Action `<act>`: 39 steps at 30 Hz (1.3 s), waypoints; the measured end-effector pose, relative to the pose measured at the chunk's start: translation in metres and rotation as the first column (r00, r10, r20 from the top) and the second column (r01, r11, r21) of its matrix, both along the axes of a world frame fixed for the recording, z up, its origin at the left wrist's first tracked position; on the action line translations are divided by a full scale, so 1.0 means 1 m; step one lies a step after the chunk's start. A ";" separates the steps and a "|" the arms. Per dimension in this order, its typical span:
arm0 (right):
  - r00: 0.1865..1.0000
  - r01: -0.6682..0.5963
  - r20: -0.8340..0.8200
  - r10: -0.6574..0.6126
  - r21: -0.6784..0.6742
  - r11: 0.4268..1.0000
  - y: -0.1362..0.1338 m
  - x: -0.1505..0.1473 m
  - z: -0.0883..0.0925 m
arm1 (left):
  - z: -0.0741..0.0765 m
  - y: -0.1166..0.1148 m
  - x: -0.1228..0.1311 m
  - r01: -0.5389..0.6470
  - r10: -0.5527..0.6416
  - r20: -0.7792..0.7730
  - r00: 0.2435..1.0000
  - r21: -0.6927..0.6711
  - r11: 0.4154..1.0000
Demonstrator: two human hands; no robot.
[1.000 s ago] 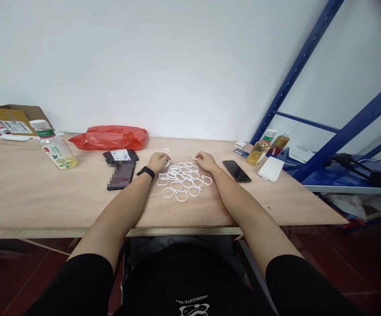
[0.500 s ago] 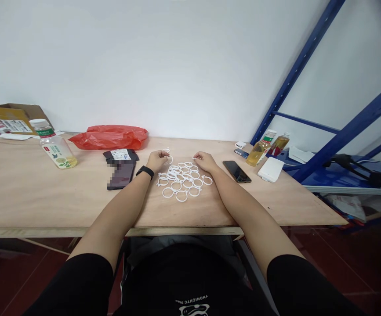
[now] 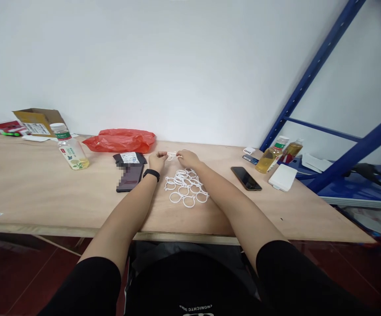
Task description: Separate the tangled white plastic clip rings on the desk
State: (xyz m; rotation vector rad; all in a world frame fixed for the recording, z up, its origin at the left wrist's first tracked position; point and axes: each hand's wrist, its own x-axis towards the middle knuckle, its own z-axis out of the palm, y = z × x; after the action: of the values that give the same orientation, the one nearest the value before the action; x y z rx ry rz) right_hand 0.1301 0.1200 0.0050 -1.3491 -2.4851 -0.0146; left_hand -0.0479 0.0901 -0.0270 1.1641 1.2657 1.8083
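My left hand, with a black band on its wrist, is closed in a pinch on a white plastic curtain ring. From the other side, my right hand has its fingers pinched at the ring's right edge; the fingers partly hide what they grip. A loose pile of several white curtain rings, some with a small eyelet showing, lies on the wooden table nearer to me. My right forearm covers part of the pile's right side.
Left of my hands lie a dark package and a red plastic bag. Farther left stand a drink bottle and an open cardboard box. A phone, white case and bottle are at right, beside blue shelving.
My right hand has moved left and away from me, from the pile's right side to the ring at my left hand. The view has shifted slightly to the left.
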 end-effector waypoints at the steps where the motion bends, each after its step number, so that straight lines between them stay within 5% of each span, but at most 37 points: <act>1: 0.999 0.009 0.034 -0.008 -0.014 1.000 0.005 -0.008 -0.001 | 0.000 0.000 -0.002 -0.050 0.050 -0.009 0.999 0.016 0.999; 7: 0.963 0.001 0.267 0.047 -0.179 0.984 0.022 -0.036 -0.002 | 0.003 0.000 -0.002 -0.115 0.114 0.012 0.993 0.084 0.990; 15: 0.977 -0.044 0.203 0.059 -0.074 0.996 0.013 -0.020 0.002 | 0.004 0.001 0.005 -0.014 0.004 0.139 0.990 0.070 0.997; 21: 0.990 -0.040 -0.139 0.031 -0.061 0.997 0.007 0.022 0.010 | 0.004 -0.003 0.010 0.138 -0.136 0.173 0.976 0.004 0.990; 27: 0.810 -0.039 -0.585 -0.028 -0.101 0.994 -0.019 0.075 0.010 | 0.000 -0.004 0.012 0.140 -0.138 0.045 0.989 -0.031 0.990; 33: 0.697 0.072 -0.705 -0.130 -0.112 0.991 -0.037 0.125 -0.017 | -0.009 -0.001 0.010 0.164 -0.167 -0.139 0.976 -0.035 0.986; 39: 0.696 0.221 -0.668 -0.262 -0.147 0.964 -0.033 0.139 -0.032 | -0.011 -0.003 0.006 0.108 -0.108 -0.221 0.969 -0.016 0.994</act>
State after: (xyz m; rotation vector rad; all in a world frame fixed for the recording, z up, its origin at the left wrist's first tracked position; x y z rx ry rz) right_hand 0.2695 0.0870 -0.0267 -1.3704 -1.6827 0.4252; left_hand -0.0417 0.0866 -0.0375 1.4366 1.3003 1.6314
